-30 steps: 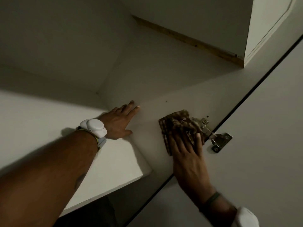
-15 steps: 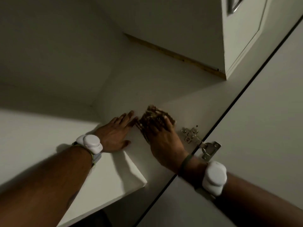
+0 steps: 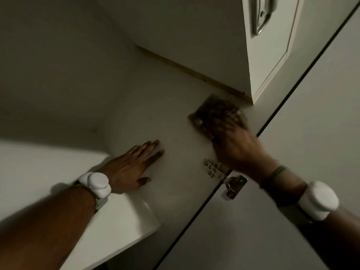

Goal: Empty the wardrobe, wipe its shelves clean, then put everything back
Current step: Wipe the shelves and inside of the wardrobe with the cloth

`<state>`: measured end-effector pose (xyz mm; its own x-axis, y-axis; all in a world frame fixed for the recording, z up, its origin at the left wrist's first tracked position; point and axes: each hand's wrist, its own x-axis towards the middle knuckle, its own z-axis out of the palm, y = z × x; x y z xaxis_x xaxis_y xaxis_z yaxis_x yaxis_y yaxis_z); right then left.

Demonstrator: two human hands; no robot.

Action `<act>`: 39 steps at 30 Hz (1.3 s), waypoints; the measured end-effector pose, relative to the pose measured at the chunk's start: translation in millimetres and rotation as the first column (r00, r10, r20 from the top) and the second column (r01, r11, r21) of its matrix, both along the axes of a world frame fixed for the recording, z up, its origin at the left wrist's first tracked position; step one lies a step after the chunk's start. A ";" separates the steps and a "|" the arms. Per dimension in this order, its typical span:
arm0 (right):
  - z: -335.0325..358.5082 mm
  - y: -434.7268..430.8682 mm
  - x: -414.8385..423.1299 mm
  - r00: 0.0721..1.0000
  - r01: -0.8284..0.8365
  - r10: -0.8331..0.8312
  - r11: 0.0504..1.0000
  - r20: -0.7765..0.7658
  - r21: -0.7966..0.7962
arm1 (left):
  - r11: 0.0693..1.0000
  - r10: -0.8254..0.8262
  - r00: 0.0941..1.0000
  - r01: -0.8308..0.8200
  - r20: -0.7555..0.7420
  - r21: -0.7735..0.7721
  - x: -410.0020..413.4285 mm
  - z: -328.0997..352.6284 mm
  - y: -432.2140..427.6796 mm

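Our left hand [image 3: 132, 168] lies flat on the white wardrobe side panel [image 3: 175, 94], fingers straight, holding nothing, just past the near white shelf [image 3: 116, 221]. To its right, our blurred right hand [image 3: 231, 147] presses a brown patterned cloth [image 3: 210, 110] against that panel with outstretched fingers, beyond the silver metal hinge [image 3: 231, 182], near a raw wooden edge [image 3: 194, 72].

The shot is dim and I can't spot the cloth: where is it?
In the head view, the cloth sits right of centre, pressed to the wardrobe's side panel under the right hand, above the door hinge and below the bare-wood edge.
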<state>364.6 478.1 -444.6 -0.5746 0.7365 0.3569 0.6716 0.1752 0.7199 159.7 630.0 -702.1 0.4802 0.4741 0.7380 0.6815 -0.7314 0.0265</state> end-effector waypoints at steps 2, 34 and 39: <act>21.8 -7.3 9.6 0.992 0.123 -0.122 0.966 -0.018 0.226 | 1.000 0.015 1.000 -0.015 0.000 0.007 -1.8 -0.7 0.8; -264.2 185.3 -338.5 0.620 -0.638 -0.001 0.582 -0.784 -0.505 | 0.489 0.852 0.401 -0.380 0.336 -0.785 -236.3 12.9 26.3; -253.6 190.1 -362.3 0.293 -0.825 -0.105 0.475 -0.950 -0.307 | 0.319 0.946 0.141 -0.574 0.292 -0.754 -284.0 15.9 -0.1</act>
